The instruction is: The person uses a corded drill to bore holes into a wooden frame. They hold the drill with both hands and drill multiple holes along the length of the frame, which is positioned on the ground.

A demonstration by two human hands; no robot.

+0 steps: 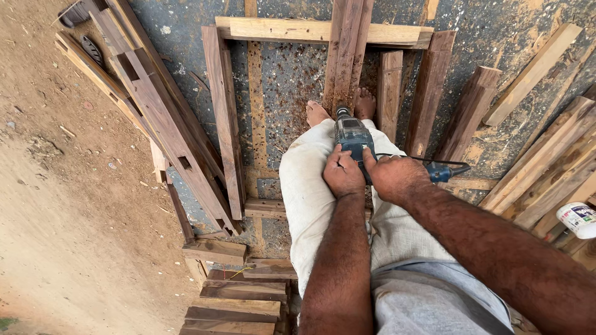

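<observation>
While both hands clamp it, the power drill (352, 138) sits center frame, just above the knees, body blue-grey w/ a darker rear. Its long axis runs near vertical in the frame, nose pointing toward the top edge, chuck end meeting the stack of dark planks (346, 53) that runs up from between the bare feet (318, 113). Bit itself is too small to make out.

Left hand (343, 174) is closed on the rear of the drill, fingers curled over the back. Right hand (395, 178) grips the right side of the body, thumb pressing along it; a blue side handle (442, 172) sticks out to the right, roughly horizontal, w/ a black cord running from the drill toward it.

Planks lie under the feet on a grey floor (292, 74) speckled w/ sawdust. A pale crosspiece (279, 29) lies across the top center. More dark boards lean at upper left (155, 105) and fan out at right (546, 161). Short offcuts (239, 298) stack at bottom center. A white bottle (578, 218) sits at the right edge. Bare dirt ground (56, 205) fills the left side.
</observation>
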